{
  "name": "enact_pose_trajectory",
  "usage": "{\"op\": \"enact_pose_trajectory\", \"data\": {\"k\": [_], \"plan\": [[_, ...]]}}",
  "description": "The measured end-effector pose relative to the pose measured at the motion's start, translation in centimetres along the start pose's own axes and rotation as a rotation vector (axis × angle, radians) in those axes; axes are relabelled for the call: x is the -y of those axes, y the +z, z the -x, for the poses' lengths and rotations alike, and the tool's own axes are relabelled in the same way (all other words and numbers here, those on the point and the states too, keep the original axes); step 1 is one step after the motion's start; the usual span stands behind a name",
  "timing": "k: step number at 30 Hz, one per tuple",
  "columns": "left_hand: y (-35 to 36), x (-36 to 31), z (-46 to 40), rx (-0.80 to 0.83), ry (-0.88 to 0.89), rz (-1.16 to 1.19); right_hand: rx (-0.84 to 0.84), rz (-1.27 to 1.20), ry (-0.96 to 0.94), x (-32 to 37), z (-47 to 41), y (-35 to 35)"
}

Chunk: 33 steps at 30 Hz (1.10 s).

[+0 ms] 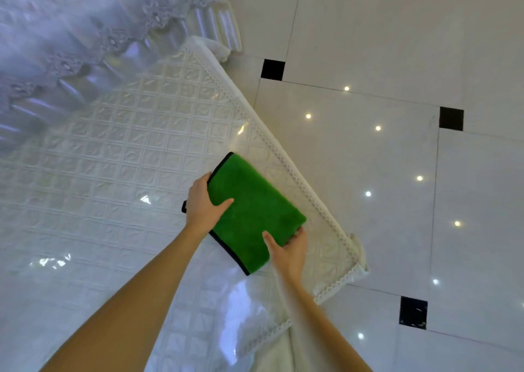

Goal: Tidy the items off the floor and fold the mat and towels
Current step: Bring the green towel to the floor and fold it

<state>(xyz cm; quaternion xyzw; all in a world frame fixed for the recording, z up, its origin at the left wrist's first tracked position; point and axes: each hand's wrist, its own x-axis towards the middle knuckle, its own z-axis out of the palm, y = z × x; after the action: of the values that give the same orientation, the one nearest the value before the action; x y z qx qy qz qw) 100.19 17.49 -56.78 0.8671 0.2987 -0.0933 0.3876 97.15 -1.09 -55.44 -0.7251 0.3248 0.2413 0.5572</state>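
Seen from a head-worn camera looking down: a folded green towel with a thin dark edging lies on a desk covered by a white quilted cloth under clear, glossy plastic, close to the desk's right-hand corner and just inside its lace-trimmed edge. The left hand grips the towel's left side, the thumb laid across the green top and the fingers tucked out of sight at the edge. The right hand holds the towel's near right corner, thumb on top and fingers curled round the rim (how tightly cannot be told). The towel is a rectangle whose long axis runs diagonally, from the far left toward the near right, roughly parallel to the desk's edge, with its near right end pointing toward the corner of the desk. The risks, as a judgement: the plastic looks slick, so a sideways push could slide the towel over the nearby edge onto the shiny white tiled floor; and if one hand lifts before the other, the folded layers could splay and the fold be lost. At the far left, ruffled lace fabric drapes over the desk.
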Motion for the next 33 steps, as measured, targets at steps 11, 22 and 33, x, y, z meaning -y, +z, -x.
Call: {"op": "enact_pose_trajectory", "data": {"k": [11, 22, 33], "plan": [[-0.9, -2.0, 3.7, 0.074, -0.261, 0.341, 0.016, -0.063, -0.088, 2.8, 1.9, -2.9], [-8.0, -16.1, 13.1, 0.283, 0.092, 0.146, -0.008, 0.315, -0.601, 14.1, 10.8, -14.7], [-16.1, -33.5, 26.2, 0.469, 0.723, 0.116, -0.041, 0.686, -1.018, 23.7, 25.3, -25.6]]}}
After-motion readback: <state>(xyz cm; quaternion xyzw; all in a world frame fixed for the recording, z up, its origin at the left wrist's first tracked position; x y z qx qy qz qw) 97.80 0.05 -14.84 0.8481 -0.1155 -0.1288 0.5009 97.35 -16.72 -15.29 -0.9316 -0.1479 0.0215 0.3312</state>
